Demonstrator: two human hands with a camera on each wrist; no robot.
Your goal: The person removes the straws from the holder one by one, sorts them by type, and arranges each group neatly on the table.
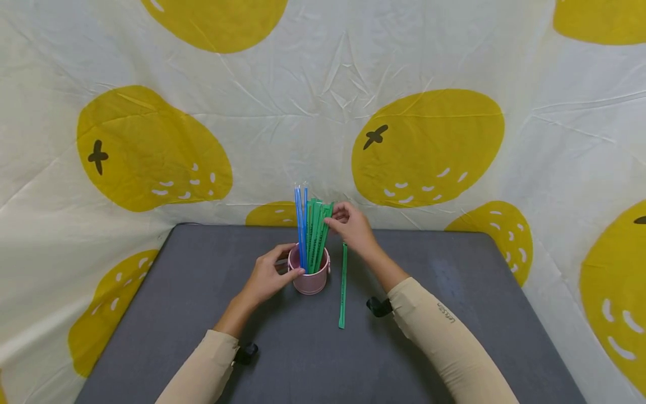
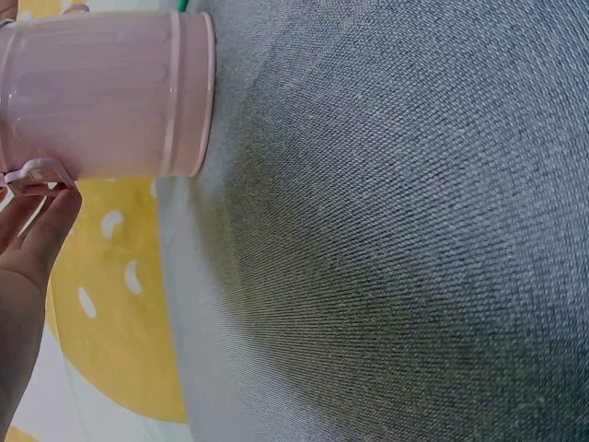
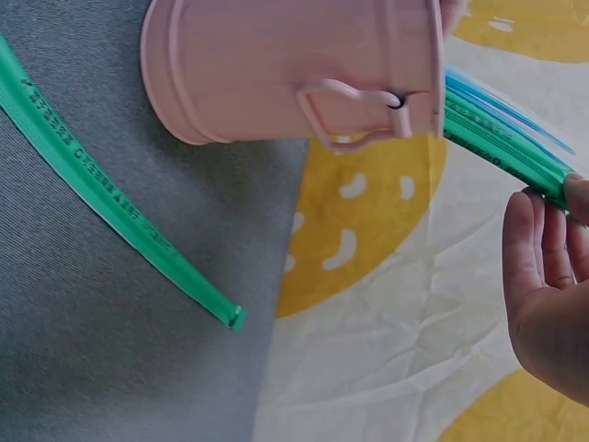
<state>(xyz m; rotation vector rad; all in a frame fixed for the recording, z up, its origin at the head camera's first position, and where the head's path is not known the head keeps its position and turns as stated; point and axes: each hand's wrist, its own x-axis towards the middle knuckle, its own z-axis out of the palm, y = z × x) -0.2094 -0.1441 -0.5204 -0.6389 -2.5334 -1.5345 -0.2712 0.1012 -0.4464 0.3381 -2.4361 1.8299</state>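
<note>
A small pink bucket [image 1: 310,283] with side handles stands on the table, holding several green paper-wrapped straws [image 1: 315,235] and some blue straws [image 1: 301,224] in clear wrappers. My left hand [image 1: 270,273] grips the bucket's left side, thumb at the front rim and fingers behind; in the left wrist view its fingers touch the handle [image 2: 41,172]. With thumb and fingers, my right hand [image 1: 353,227] pinches the upper end of a green straw at the right of the bunch. The straws' lower ends are hidden inside the bucket.
One green wrapped straw [image 1: 343,286] lies on the dark grey table [image 1: 298,359], right of the bucket. Behind the table's far edge hangs a white cloth [image 1: 313,140] with yellow fruit shapes.
</note>
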